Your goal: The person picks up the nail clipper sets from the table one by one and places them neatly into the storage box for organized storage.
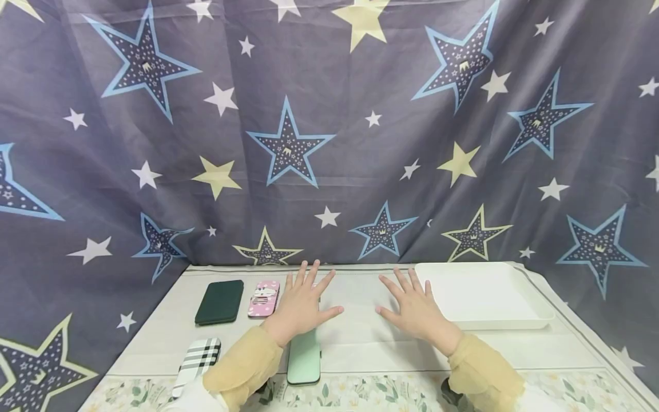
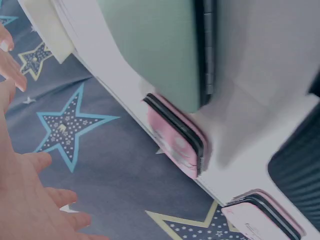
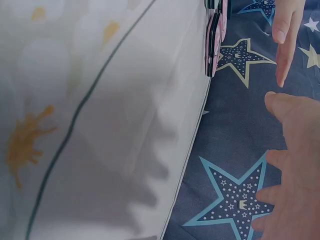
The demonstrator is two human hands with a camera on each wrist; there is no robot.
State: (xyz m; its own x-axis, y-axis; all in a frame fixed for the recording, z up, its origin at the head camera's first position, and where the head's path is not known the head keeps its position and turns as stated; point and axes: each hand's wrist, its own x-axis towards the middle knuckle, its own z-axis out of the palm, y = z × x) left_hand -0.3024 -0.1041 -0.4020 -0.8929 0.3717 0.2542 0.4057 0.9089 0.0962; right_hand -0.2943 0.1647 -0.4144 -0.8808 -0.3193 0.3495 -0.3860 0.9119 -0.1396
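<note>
- Mint-green case (image 1: pixel 304 363): nearest you, under your left hand (image 1: pixel 300 304) as the head view sees it, far end hidden there; long axis runs almost straight away from you
- Plaid case (image 1: pixel 199 359): well left of the mint-green case, angled
- Your left hand: nearer to the mint-green case than your right hand (image 1: pixel 416 312); fingers straight, spread, holding nothing; seems raised above the case
- Your right hand: also spread and ungripping, just beside the white tray (image 1: pixel 515 324)
- Pink case (image 1: pixel 264 298), dark green case (image 1: pixel 219 302): farther out, left of your left hand
</note>
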